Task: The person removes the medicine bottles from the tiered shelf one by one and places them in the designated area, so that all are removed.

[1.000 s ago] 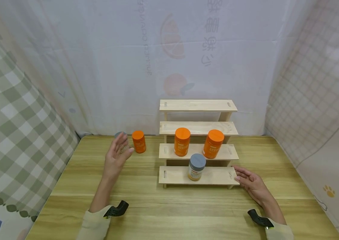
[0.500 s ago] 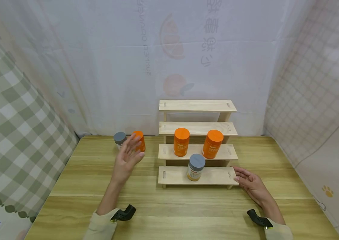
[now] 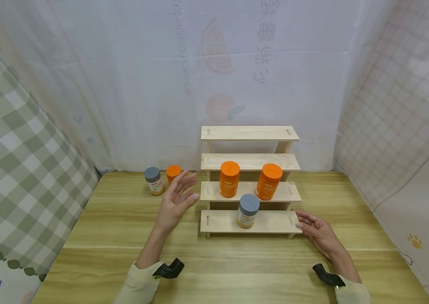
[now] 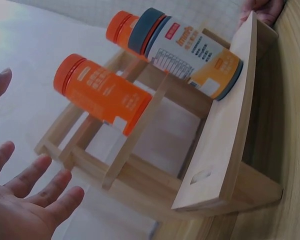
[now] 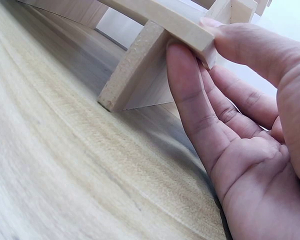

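Observation:
A stepped wooden display rack (image 3: 214, 223) stands on the table. My right hand (image 3: 320, 237) pinches the right end of its lowest step; in the right wrist view the thumb lies above the board (image 5: 190, 35) and fingers are beneath it. My left hand (image 3: 178, 203), empty with fingers spread, hovers left of the rack. Two orange jars, one left (image 3: 229, 179) and one right (image 3: 269, 181), stand on the second step. On the lowest step is a grey-lidded jar (image 3: 248, 211); its label shows in the left wrist view.
Left of the rack, another grey-lidded jar (image 3: 154, 181) stands on the wooden table (image 3: 104, 236). Beside it is an orange jar (image 3: 174, 171), partly hidden by my left hand. A white curtain (image 3: 142, 84) hangs behind, with patterned cloths at both sides.
My left hand has moved right, from in front of the table's grey-lidded jar towards the rack, uncovering that jar. The right hand keeps its place on the rack.

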A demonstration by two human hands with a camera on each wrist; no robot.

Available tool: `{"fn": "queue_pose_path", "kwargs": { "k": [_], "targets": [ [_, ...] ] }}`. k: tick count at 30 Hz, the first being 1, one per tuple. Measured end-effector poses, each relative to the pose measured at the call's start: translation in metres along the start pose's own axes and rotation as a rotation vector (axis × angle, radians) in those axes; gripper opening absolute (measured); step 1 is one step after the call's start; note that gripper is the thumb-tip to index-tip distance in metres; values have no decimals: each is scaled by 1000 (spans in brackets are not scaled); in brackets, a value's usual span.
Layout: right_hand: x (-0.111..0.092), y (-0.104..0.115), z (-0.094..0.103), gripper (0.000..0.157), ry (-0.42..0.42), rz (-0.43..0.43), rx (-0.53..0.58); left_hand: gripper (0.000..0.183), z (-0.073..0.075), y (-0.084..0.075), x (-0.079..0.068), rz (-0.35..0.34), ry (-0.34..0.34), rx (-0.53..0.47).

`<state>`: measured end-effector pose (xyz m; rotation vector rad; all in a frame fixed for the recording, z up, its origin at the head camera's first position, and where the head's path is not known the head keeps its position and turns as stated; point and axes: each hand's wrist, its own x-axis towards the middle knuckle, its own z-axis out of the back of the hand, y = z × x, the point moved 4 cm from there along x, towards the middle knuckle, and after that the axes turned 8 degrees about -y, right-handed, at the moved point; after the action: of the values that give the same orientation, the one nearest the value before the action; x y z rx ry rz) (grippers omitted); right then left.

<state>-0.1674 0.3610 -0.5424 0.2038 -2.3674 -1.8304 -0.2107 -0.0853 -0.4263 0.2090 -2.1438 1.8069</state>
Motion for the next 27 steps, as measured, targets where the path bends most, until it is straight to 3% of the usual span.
{"fn": "queue_pose_path", "kwargs": {
  "k": [15, 27],
  "targets": [
    [1, -2, 3, 46, -1, 4, -11, 73, -35, 12, 16, 38, 83, 1],
    [0, -2, 1, 45, 7, 16, -7, 73, -54, 25, 33, 89, 104, 41]
  ]
}}
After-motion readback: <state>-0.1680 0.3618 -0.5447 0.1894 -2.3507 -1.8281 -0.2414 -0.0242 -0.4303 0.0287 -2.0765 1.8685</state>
